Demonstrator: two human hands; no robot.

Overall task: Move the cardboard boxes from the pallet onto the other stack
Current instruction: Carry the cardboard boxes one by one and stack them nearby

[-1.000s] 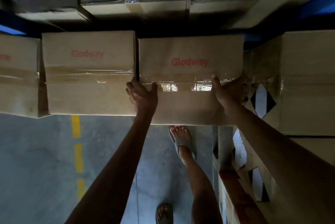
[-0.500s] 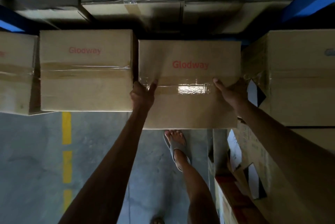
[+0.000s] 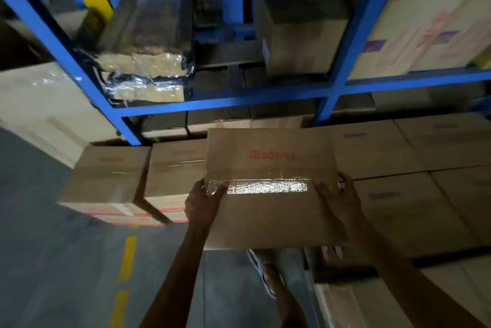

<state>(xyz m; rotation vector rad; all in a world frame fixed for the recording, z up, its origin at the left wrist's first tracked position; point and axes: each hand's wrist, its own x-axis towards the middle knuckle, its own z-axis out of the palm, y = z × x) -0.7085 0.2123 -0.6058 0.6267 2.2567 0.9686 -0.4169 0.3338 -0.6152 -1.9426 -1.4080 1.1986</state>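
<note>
One cardboard box (image 3: 271,216) clamped between both grips and held up above the floor. Left grip (image 3: 203,202) wrapped round the left short end, thumb laid on top across the end of the tape. Right grip (image 3: 338,200) curled over the right short end, the fingers underneath hidden. Long axis running straight across from left grip to right grip, broad top face turned up toward the camera. Plain brown card, flaps sealed by one strip of clear tape (image 3: 265,186) along the long axis between the two grips, glaring white in the light. One red word, Glodway (image 3: 271,155), beyond the tape and reading upright from the wearer's side. Left of the left grip, two smaller boxes (image 3: 106,176) side by side, both with blurred red print on top. Right of the right grip and beyond it, a stack of brown boxes (image 3: 403,208), at least four tops in view; contact with the held box impossible to judge. Past both grips, a blue rack (image 3: 228,99) carrying one shiny wrapped bundle (image 3: 148,75) and more cartons. Below the grips, grey floor (image 3: 53,261) with a dashed yellow line (image 3: 127,257), and one sandalled foot (image 3: 268,274) under the near edge of the held box.
</note>
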